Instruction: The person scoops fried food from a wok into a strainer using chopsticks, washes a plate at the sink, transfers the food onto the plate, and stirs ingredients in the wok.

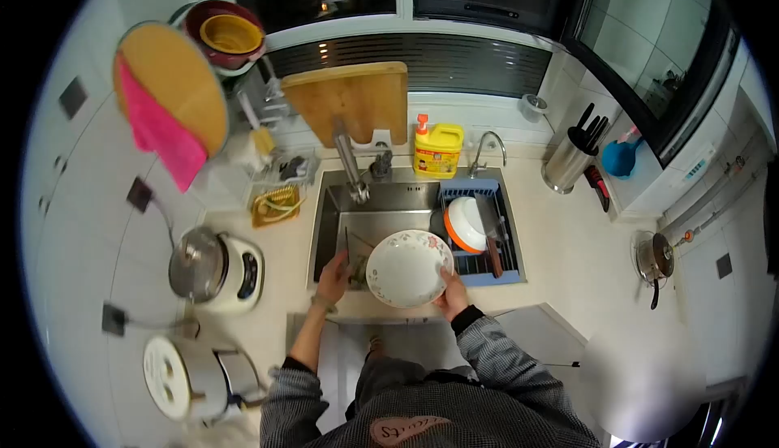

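1. Dishes partly done, I'd say: orange bowl [464, 222] already sits in the blue rack [480, 190].
2. Right hand [451, 291] grips the floral plate [408, 268] over the sink [381, 204].
3. Left hand [333, 276] is closed on something small and dark; can't tell what.

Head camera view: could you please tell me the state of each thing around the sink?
White floral ceramic bowl: tilted, held over the steel sink by the right hand.
Left hand: in the sink, gripping something dark.
Orange-and-white bowl: on edge in the blue drying rack.
Wooden cutting board: upright behind the tap.
Yellow detergent bottle: upright, capped.
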`<action>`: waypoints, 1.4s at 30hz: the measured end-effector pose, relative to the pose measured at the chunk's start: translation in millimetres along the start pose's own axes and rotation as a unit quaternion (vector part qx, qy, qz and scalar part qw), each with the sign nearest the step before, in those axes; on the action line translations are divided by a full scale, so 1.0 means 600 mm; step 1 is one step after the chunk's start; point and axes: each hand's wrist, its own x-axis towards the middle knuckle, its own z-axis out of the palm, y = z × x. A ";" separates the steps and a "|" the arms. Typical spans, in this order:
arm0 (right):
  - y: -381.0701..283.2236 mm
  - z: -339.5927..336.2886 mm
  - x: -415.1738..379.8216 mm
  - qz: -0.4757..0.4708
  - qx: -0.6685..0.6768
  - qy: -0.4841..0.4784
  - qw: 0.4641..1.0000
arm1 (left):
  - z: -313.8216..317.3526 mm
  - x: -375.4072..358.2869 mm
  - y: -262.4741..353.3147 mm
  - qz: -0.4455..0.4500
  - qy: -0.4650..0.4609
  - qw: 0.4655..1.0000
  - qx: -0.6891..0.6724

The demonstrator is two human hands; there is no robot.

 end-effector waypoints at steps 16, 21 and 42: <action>0.155 0.108 0.289 0.130 0.291 0.074 0.945 | -0.046 0.446 -0.073 0.177 -0.127 0.958 0.186; 0.188 0.114 0.316 0.095 0.312 0.064 0.943 | -0.014 0.319 -0.085 0.177 -0.067 0.979 0.081; 0.138 0.111 0.305 -0.064 0.110 0.116 0.985 | 0.126 0.330 -0.144 0.126 -0.213 0.958 0.146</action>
